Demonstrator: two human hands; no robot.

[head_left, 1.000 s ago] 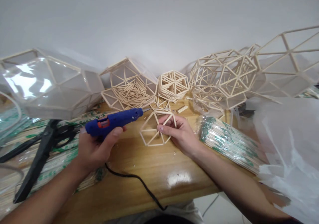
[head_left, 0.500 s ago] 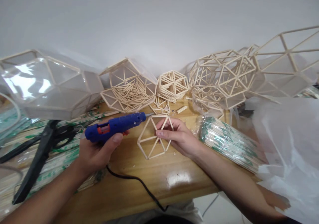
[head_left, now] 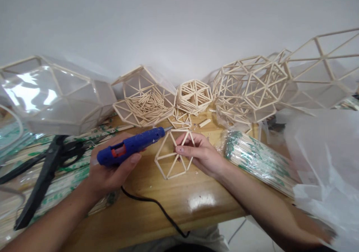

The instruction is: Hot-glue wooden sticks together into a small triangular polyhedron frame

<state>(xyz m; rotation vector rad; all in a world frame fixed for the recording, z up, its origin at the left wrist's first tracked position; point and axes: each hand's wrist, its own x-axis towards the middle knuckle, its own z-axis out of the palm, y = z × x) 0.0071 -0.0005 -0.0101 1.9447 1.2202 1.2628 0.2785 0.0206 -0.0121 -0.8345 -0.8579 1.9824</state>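
Note:
A blue hot glue gun (head_left: pixel 134 143) rests in the grip of my left hand (head_left: pixel 112 173), its metal nozzle pointing right. The nozzle tip is at the upper left corner of a small frame of wooden sticks (head_left: pixel 171 154); whether it touches cannot be made out. My right hand (head_left: pixel 200 153) pinches this frame between thumb and fingers near its middle, where the sticks meet like spokes. The frame is held tilted above the wooden table. Fingers behind the sticks are partly hidden. The gun's black cord (head_left: pixel 151 199) runs down toward the table's front edge.
Behind stand stick-built polyhedra (head_left: pixel 252 82), a film-covered one (head_left: pixel 58 95) and an open one filled with short sticks (head_left: pixel 147 104). Packaged sticks (head_left: pixel 258 162) lie right, beside white plastic sheeting (head_left: pixel 322 169). A black-handled tool (head_left: pixel 42 184) lies left on more packs.
My left hand has tipped the glue gun slightly, with its rear end a little lower and its nozzle shifted slightly right. The stick frame and my right hand stay almost still.

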